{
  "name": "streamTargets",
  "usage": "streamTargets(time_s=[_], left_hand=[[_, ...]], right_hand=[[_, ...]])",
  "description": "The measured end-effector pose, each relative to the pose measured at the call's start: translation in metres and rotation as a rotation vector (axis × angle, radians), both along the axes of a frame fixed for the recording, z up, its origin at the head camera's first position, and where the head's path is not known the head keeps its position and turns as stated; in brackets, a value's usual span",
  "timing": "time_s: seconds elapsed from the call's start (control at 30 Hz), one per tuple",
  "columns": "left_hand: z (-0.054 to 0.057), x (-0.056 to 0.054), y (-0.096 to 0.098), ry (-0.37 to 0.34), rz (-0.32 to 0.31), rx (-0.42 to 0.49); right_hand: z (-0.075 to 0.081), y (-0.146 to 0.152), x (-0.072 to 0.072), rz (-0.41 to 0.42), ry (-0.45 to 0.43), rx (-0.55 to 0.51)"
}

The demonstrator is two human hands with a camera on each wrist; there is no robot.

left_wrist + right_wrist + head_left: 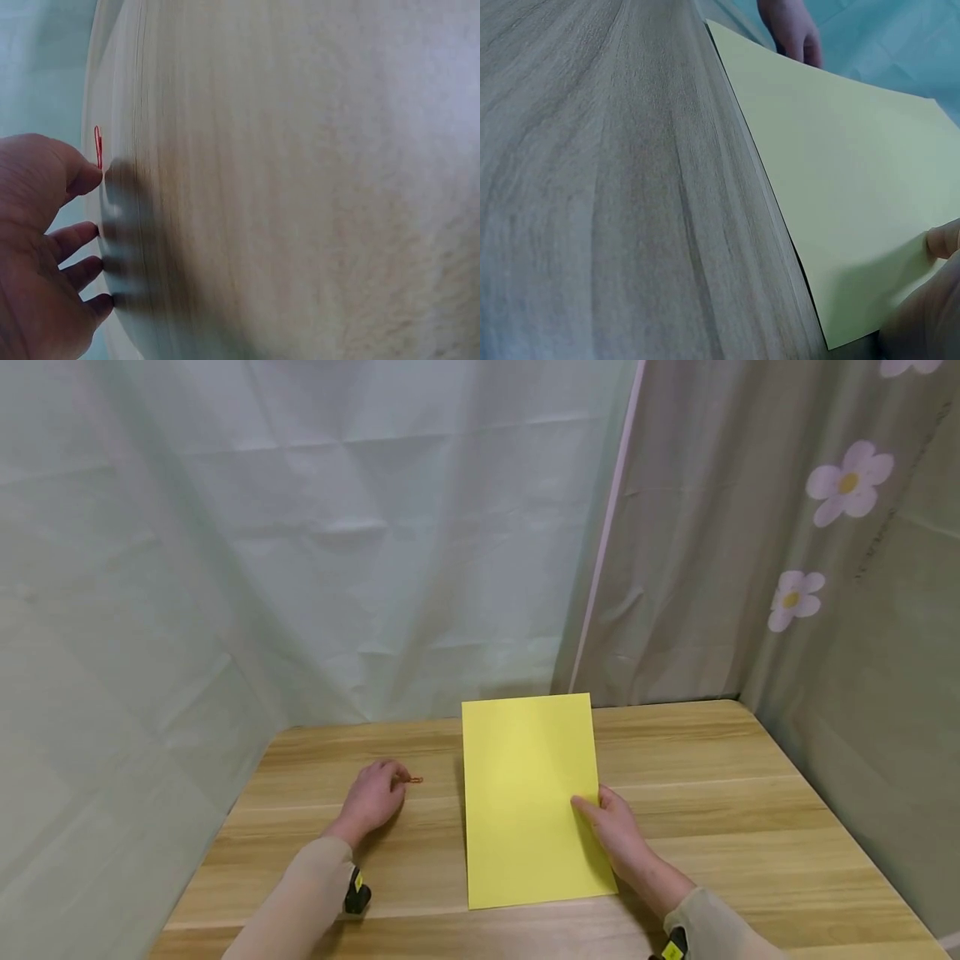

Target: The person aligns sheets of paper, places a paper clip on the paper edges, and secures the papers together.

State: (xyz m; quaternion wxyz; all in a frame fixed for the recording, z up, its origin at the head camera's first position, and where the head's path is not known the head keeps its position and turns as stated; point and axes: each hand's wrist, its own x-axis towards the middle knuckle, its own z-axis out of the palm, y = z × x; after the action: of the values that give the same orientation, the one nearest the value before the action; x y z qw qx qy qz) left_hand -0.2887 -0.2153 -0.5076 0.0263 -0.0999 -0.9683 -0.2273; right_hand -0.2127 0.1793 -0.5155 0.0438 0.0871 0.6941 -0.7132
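Evidently, right hand [618, 833] grips paper [528, 793]; wrist camera [673, 946] yellow-labelled.

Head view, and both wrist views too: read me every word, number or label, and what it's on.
No text can be read.
Lettering on the flowered curtain: too small and blurred.
Left yellow label on a black wrist device: any marks too small.
Right yellow label, likewise: too small.
Yellow sheet: none on the visible side.

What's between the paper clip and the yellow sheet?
Only bare wood-grain tabletop separates the red paper clip from the yellow sheet, in the head view.
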Motion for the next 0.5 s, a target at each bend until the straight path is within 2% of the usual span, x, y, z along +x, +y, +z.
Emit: streamTargets(time_s=[0.3, 0.5], left_hand=[[0.002, 0.000, 0.003, -0.017, 0.023, 0.014], [0.001, -0.003, 0.010, 0.005, 0.049, 0.035]], right_hand=[[-0.001, 0.000, 0.000, -0.009, -0.002, -0.001], [0.001, 0.000, 0.000, -0.006, -0.009, 0.008]])
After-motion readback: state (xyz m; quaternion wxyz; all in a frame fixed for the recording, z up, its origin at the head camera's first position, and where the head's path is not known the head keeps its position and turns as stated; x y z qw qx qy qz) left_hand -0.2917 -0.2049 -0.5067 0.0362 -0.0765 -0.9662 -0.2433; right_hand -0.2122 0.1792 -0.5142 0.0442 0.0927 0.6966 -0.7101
